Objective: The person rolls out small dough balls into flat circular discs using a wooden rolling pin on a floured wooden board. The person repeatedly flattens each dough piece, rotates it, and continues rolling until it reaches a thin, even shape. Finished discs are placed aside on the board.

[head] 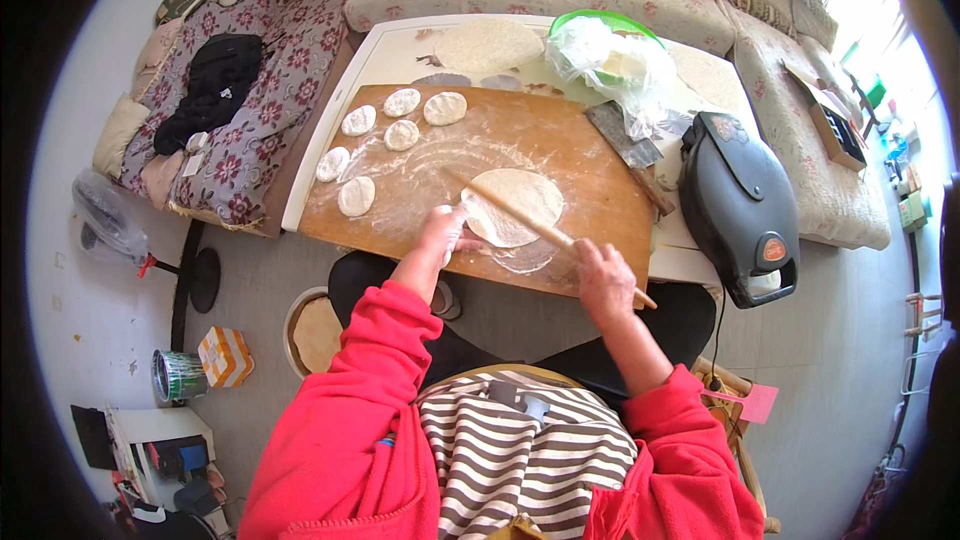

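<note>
A thin rolled-out round of dough point(521, 202) lies near the front of a floured wooden board point(555, 120). My left hand point(441, 234) is at its left edge, with floury fingers and thumb around the rim. My right hand point(606, 279) grips a slim wooden rolling pin point(517, 214), which slants across the dough with its far end past the upper left edge. Several small flattened dough pieces point(356, 196) dusted with flour sit on the left part of the board. Loose flour streaks the wood around the dough.
On the white table point(330, 97) stand a black electric griddle point(739, 202), a green basket point(600, 19) with a plastic bag point(637, 82), and a flat dough sheet point(487, 45). A metal scraper-like blade point(624, 135) lies at the board's right. Below left is a basin point(292, 337).
</note>
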Tool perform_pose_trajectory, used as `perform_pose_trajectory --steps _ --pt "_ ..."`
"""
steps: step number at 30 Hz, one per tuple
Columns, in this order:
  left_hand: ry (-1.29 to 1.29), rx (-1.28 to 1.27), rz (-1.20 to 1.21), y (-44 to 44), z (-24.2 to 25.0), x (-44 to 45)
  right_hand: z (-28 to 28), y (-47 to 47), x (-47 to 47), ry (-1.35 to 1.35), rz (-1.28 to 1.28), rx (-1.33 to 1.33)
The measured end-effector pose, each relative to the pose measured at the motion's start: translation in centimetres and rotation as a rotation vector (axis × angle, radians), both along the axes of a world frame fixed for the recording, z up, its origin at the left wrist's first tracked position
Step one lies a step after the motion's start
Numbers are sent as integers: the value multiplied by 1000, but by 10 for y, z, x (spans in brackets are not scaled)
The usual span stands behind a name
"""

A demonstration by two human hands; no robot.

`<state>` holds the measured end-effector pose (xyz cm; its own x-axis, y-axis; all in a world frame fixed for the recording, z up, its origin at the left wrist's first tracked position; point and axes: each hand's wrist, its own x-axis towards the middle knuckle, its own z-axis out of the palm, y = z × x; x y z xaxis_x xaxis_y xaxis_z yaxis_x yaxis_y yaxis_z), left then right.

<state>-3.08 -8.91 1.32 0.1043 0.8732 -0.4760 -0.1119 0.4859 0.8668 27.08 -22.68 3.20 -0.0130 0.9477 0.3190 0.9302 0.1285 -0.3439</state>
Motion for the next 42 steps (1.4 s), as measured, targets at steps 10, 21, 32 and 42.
perform_pose_trajectory --steps 10,21,32,42 --pt "274 513 -85 30 14 49 -14 17 43 -49 91 60" --pt "1126 1127 -863 -46 4 -5 3 -45 36 -34 193 30" --pt "1391 900 -584 80 0 107 -12 33 58 -113 91 104" --pt "1205 997 -915 -38 -3 9 -6 -52 34 -47 161 -49"
